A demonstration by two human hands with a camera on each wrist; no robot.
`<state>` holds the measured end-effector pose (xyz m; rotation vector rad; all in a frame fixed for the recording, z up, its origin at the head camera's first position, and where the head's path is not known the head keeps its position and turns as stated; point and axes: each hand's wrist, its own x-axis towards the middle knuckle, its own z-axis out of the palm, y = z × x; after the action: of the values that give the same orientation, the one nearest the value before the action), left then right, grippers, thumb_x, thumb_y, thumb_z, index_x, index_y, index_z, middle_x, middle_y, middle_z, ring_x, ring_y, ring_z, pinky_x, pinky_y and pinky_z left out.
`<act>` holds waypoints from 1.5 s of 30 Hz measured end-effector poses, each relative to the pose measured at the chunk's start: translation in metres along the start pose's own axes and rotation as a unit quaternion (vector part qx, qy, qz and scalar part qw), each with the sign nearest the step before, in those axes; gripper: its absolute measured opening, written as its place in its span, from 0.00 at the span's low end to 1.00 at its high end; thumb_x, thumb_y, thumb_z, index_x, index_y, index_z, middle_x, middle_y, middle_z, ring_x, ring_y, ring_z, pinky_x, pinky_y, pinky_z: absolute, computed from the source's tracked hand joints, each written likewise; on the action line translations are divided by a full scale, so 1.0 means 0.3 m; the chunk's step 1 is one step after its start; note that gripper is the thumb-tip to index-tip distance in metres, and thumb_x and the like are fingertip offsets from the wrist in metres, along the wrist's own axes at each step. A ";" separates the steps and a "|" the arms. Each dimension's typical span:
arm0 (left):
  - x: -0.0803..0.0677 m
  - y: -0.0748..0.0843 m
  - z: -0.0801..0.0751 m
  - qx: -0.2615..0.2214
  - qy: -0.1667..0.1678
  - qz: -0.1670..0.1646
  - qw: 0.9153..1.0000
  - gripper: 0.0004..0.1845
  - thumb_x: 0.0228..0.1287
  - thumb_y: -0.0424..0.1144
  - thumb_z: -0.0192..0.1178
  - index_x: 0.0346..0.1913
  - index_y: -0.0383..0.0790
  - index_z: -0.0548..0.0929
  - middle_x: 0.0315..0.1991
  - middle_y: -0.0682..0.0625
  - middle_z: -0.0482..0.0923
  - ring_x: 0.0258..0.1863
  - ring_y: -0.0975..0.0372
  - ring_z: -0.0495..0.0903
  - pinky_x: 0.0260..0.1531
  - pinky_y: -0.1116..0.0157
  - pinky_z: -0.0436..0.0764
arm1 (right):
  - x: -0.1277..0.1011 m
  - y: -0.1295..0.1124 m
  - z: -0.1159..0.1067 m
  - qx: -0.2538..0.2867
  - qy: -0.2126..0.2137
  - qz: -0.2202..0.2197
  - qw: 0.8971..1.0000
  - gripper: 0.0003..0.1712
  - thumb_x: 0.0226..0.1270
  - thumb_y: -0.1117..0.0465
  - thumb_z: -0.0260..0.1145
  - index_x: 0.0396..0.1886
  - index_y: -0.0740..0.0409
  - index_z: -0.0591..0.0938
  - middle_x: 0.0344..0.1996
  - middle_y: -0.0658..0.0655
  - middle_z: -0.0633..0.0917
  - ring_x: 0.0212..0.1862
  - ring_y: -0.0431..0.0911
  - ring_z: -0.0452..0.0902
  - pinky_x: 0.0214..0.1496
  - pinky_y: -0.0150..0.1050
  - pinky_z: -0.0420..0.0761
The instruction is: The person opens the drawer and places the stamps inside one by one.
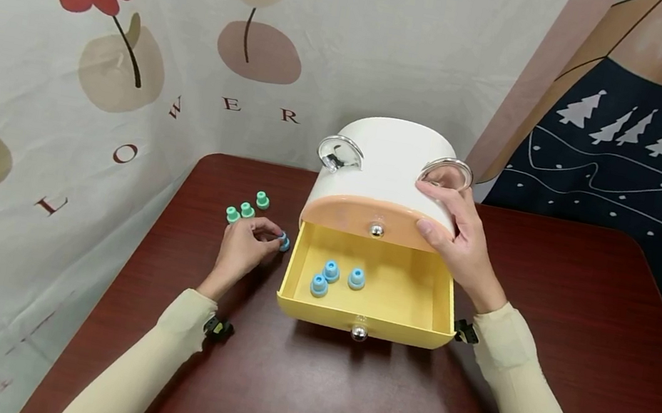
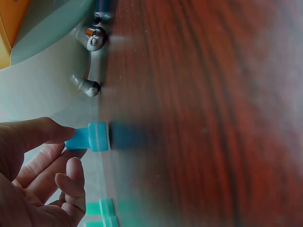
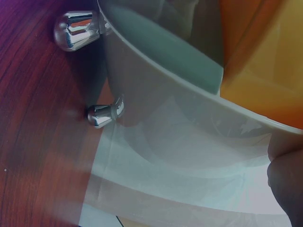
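A white drawer box [image 1: 393,159] stands mid-table with its yellow lower drawer [image 1: 413,306] pulled out. Three blue caps [image 1: 330,270] lie inside the drawer. My left hand [image 1: 246,247] pinches another blue cap [image 1: 284,242] on the table just left of the drawer; the left wrist view shows the blue cap [image 2: 90,137] held between thumb and fingers. My right hand [image 1: 456,237] rests on the box's right side, fingers curled round its top edge above the peach upper drawer front [image 1: 368,216]. Three green caps [image 1: 246,208] sit beyond my left hand.
The dark red wooden table [image 1: 340,396] runs to a flower-print cloth wall on the left and back. A dark blue tree-print cloth hangs at the right. The box has two clear ring handles [image 1: 339,154] on top and chrome feet [image 3: 104,115].
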<state>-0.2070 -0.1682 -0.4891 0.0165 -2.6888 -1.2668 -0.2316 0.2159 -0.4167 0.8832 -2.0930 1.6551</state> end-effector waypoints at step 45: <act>-0.215 0.369 -0.123 -0.147 0.182 0.218 0.948 0.11 0.57 0.23 0.79 0.43 0.36 0.94 0.26 0.47 0.81 0.28 0.58 0.73 0.28 0.70 0.70 | 0.006 0.002 -0.001 0.009 0.004 0.004 1.000 0.30 0.68 0.64 0.68 0.70 0.58 0.84 0.63 0.51 0.76 0.60 0.50 0.68 0.57 0.40 0.72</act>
<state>-0.1309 -0.1205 -0.3908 -0.3288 -2.0266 -1.3426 -0.2335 0.2156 -0.4161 0.8735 -2.0821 1.6801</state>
